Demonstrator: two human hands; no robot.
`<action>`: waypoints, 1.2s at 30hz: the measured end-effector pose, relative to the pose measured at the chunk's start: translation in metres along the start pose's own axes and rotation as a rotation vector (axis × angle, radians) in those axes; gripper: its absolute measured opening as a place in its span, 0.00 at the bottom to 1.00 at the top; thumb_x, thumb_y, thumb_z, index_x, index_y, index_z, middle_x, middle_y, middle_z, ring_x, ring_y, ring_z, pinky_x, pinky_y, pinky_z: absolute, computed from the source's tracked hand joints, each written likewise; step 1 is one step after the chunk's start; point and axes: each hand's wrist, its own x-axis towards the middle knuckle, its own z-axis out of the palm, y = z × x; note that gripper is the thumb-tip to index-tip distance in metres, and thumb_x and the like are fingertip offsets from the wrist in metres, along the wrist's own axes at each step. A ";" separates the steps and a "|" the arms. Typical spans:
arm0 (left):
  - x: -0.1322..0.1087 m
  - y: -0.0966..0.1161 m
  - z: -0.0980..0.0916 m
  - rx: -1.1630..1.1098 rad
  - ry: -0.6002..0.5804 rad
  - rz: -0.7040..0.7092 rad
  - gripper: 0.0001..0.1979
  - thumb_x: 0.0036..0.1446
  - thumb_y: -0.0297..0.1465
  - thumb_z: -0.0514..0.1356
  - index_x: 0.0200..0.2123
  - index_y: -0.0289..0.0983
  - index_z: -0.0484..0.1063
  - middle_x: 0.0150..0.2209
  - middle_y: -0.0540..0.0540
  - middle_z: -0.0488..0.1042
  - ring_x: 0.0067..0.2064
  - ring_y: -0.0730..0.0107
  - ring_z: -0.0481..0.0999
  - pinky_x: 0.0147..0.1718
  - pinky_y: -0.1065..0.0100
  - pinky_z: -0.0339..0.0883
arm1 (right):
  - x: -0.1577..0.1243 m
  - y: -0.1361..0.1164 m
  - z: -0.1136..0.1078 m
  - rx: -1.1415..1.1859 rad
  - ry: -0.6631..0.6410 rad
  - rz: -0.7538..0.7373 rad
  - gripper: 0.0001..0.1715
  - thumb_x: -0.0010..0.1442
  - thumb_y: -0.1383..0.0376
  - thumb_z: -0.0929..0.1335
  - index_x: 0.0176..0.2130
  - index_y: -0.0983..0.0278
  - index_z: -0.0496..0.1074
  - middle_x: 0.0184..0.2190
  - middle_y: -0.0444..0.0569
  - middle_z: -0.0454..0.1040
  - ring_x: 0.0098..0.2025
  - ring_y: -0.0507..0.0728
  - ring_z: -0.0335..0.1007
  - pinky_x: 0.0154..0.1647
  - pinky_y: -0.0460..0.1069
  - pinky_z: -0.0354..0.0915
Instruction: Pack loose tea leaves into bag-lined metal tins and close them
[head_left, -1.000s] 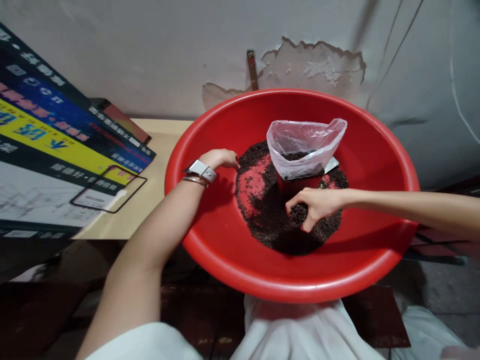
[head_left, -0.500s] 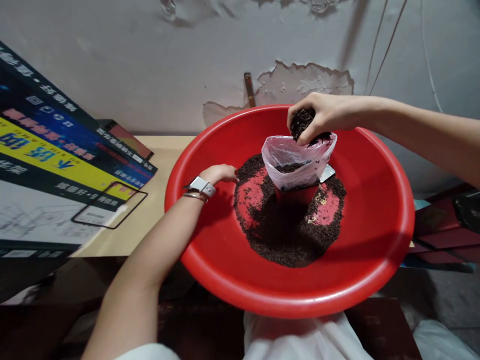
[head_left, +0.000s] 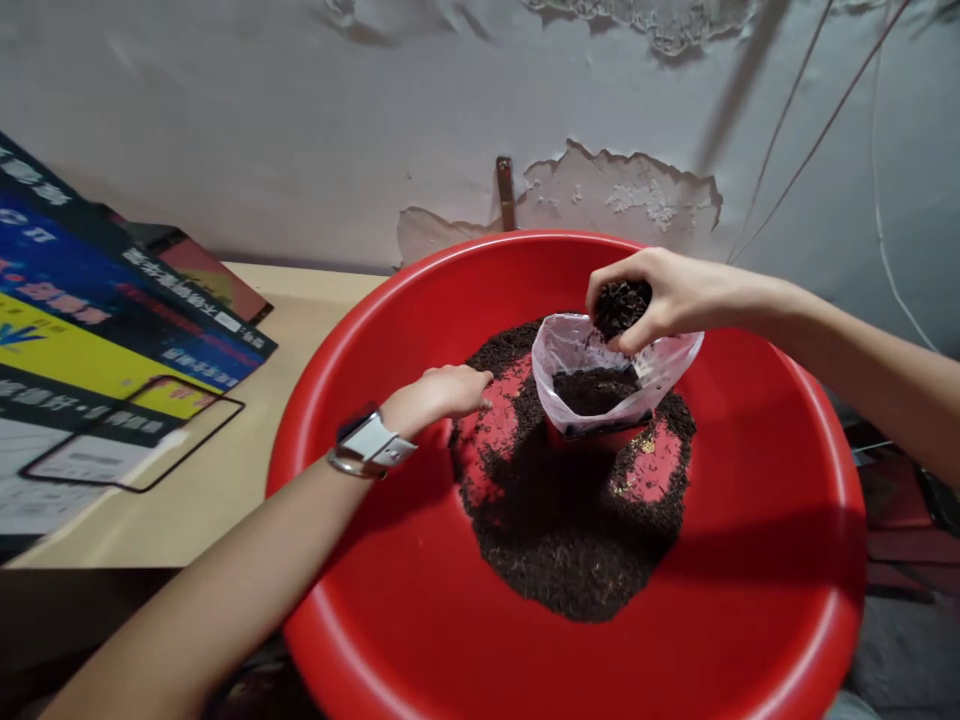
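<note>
My right hand [head_left: 646,296] is curled round a handful of dark, shredded leaves [head_left: 622,306] that look like loose tea, just over the mouth of a thin translucent plastic bag [head_left: 574,347]. The bag stands open, lining a small dark-edged container, with more dark leaves [head_left: 596,389] inside. Both sit in a big red plastic basin [head_left: 742,480], with loose leaves [head_left: 574,560] spread over its floor. My left hand [head_left: 450,389], wearing a white-strapped watch, reaches down beside the leaves on the left with fingers stretched out; it holds nothing that I can see.
Left of the basin, a printed cardboard box [head_left: 112,330] and a thin black rectangular frame [head_left: 142,489] rest on a pale tabletop [head_left: 307,305]. Behind rises a peeling wall [head_left: 300,130]. Cords [head_left: 817,130] hang at the right.
The view has shifted closer to the basin. My right hand still holds its handful of leaves above the bag, and more of the bag's inside shows. My left hand now lies nearer the bag.
</note>
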 end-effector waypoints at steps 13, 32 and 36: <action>-0.007 0.005 -0.005 0.044 -0.058 -0.016 0.23 0.64 0.39 0.51 0.61 0.46 0.65 0.56 0.39 0.74 0.53 0.51 0.75 0.46 0.60 0.70 | -0.003 -0.003 -0.002 0.025 0.019 0.025 0.12 0.49 0.62 0.72 0.36 0.65 0.75 0.34 0.40 0.74 0.36 0.50 0.71 0.38 0.47 0.67; -0.002 0.017 0.008 0.044 -0.104 -0.013 0.33 0.58 0.42 0.57 0.65 0.39 0.59 0.66 0.32 0.60 0.61 0.43 0.67 0.54 0.54 0.66 | -0.086 0.020 0.147 0.124 -0.365 0.176 0.50 0.45 0.54 0.78 0.63 0.63 0.64 0.61 0.60 0.65 0.62 0.68 0.62 0.60 0.57 0.60; 0.006 0.008 0.024 -0.125 0.048 0.199 0.51 0.48 0.49 0.63 0.70 0.34 0.48 0.69 0.30 0.51 0.66 0.39 0.59 0.60 0.51 0.60 | -0.089 0.022 0.151 -0.023 -0.464 0.179 0.42 0.59 0.43 0.68 0.63 0.64 0.66 0.62 0.62 0.65 0.66 0.71 0.57 0.62 0.61 0.58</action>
